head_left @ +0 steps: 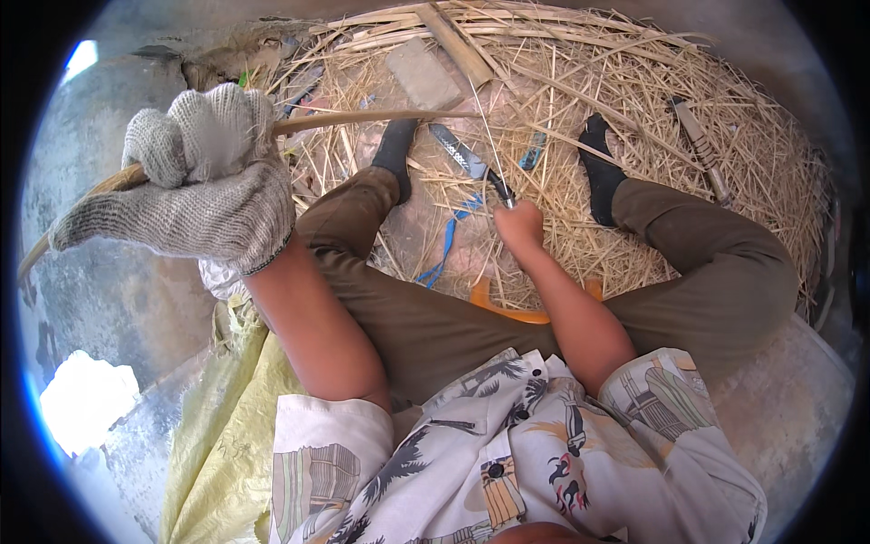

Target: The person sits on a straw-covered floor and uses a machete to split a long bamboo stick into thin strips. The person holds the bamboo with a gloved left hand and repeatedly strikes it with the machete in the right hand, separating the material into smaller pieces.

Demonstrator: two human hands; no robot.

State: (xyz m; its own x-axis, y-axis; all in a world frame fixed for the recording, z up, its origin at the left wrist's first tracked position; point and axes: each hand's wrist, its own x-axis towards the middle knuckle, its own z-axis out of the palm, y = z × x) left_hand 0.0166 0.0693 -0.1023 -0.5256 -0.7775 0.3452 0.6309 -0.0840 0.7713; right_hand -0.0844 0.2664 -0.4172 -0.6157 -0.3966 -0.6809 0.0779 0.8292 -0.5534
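Note:
My left hand (pixel 186 172), in a grey knitted glove, is raised at the left with its fingers wrapped round a long, narrow bamboo strip (pixel 362 118). The strip bows out to both sides of the fist. One end reaches past the glove at the far left; the other runs right, above my feet. Low between my knees, my bare right hand (pixel 519 225) is closed on the handle of what looks like a knife (pixel 492 136). Its blade shows as a thin pale line pointing away from me, near the strip's right end. I cannot make out whether they touch.
Bamboo shavings (pixel 761 172) cover the floor around my feet. A grey block (pixel 423 74) and a split bamboo piece (pixel 456 43) lie ahead. A banded wooden-handled tool (pixel 700 145) lies at right, a blue strap (pixel 446 240) between my legs, and a yellowish sack (pixel 227 426) at left.

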